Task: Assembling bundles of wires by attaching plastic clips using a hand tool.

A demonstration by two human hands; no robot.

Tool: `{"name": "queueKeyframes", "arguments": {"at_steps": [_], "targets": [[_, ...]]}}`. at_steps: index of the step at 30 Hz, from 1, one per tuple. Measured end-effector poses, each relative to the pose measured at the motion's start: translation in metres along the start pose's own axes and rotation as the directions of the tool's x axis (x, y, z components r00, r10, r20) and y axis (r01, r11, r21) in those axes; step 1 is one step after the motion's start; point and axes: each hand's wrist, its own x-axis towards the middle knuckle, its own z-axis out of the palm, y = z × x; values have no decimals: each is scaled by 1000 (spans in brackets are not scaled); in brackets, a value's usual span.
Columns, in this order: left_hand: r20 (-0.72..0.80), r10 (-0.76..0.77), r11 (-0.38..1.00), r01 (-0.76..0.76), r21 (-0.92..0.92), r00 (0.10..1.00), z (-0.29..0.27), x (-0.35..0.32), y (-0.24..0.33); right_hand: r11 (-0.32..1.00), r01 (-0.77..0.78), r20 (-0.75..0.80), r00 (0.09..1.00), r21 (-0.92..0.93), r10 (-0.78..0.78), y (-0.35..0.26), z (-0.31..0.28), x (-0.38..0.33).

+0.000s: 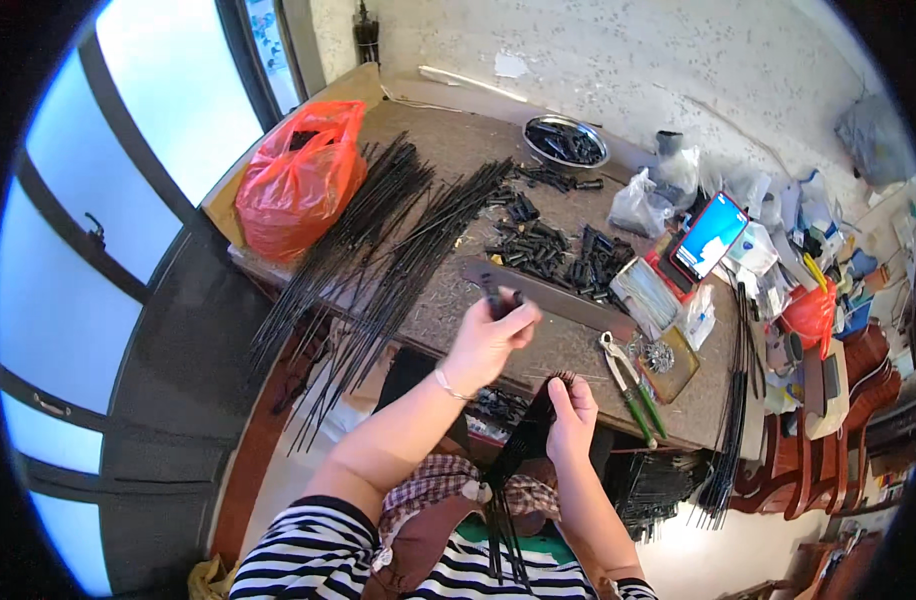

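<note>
1. A person in a striped top [308,555] sat over a littered table [570,350], both hands occupied; clock directions ran from the middle of the view.
2. Near the center, the left hand [495,340] pinched small dark pieces [493,297] between thumb and fingers; blur kept their number from being told.
3. Toward 5 o'clock, the right hand [572,420] gripped a bundle of thin black rods [523,440] near its upper tips, the lower ends trailing over the lap.
4. The rods looked light and springy, stiff along their length yet likely to bend or slide against one another; a firm hold close to the tips appeared surest.
5. The pieces seemed light, hard and hardly fragile, best pinched by their sides.
6. Similar black parts [538,248] lay heaped at 2 o'clock, loose rods [378,215] toward 11, green-handled pliers [633,393] at 4.
</note>
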Motion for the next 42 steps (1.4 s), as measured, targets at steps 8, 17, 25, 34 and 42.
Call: {"name": "queueKeyframes", "arguments": {"at_steps": [8, 17, 25, 34, 42], "targets": [[126, -427, 854, 445, -268, 895, -36, -4, -33, 982, 67, -79, 995, 177, -54, 24, -4, 27], [146, -435, 865, 457, -207, 889, -28, 13, -25, 990, 38, -54, 998, 138, -31, 21, -3, 33], [122, -416, 891, 431, -142, 901, -39, 17, -35, 988, 39, -36, 999, 150, -34, 23, -4, 42], [197, 21, 843, -124, 524, 980, -15, 7, -22, 991, 59, -57, 997, 121, -52, 16, -2, 37], [36, -50, 967, 40, 252, 998, -19, 1, -31, 987, 76, -35, 997, 142, -72, 18, -4, 41]]}}
